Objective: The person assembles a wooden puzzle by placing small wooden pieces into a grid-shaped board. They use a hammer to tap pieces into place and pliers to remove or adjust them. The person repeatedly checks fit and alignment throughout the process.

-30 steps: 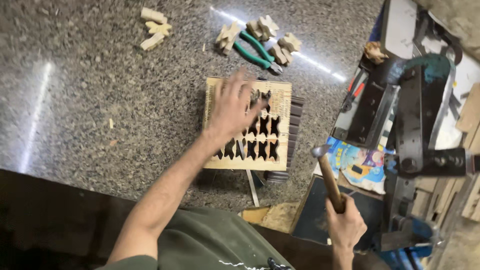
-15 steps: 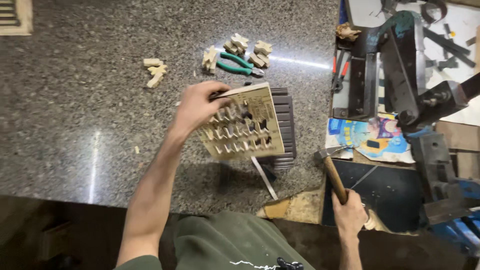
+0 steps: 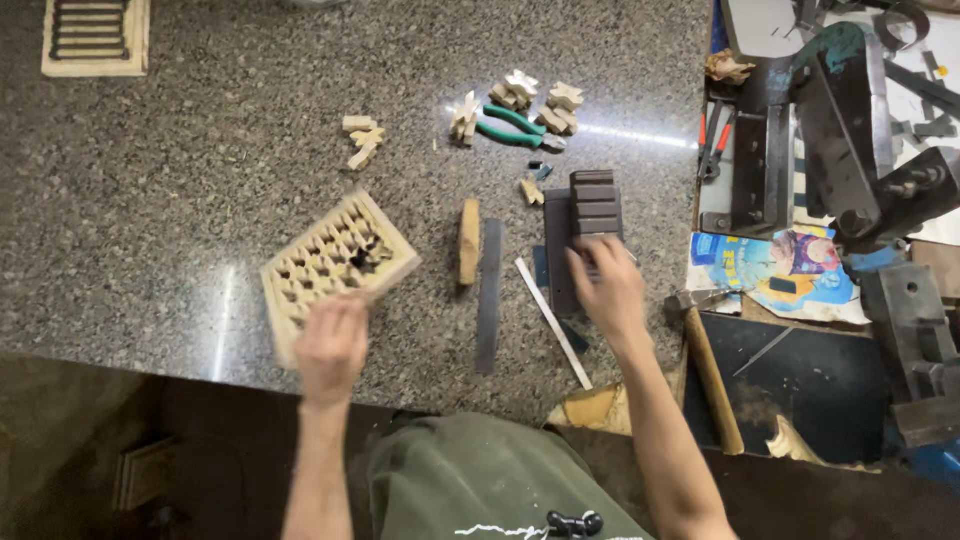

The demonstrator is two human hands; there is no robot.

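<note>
The left hand [image 3: 330, 345] rests on the near edge of the wooden lattice panel [image 3: 335, 262], which lies flat and turned at an angle on the granite worktop [image 3: 180, 200]. The fingers lie over the panel's near corner and frame; motion blur hides whether they are spread or pinching, so the exact grip cannot be told. Most of the panel, with its rows of star-shaped cut-outs, extends away from the hand toward the far side of the worktop.

The right hand [image 3: 605, 285] lies on the dark ribbed metal block [image 3: 585, 225], fingers extended forward and close together, with the fingertips on the block's near half. The far ribbed end of the block stands clear beyond the fingertips.

Between the two hands lie a short wooden strip [image 3: 468, 240], a flat grey metal bar [image 3: 489, 295] and a thin pale strip [image 3: 552, 320], all apart from both hands. A hammer [image 3: 708, 365] lies just to the right of the right forearm, not held. Farther out on the worktop are green-handled pliers [image 3: 512, 127] among small carved wooden pieces [image 3: 362, 138]. A second wooden grille [image 3: 95, 35] lies at the far left corner.
</note>
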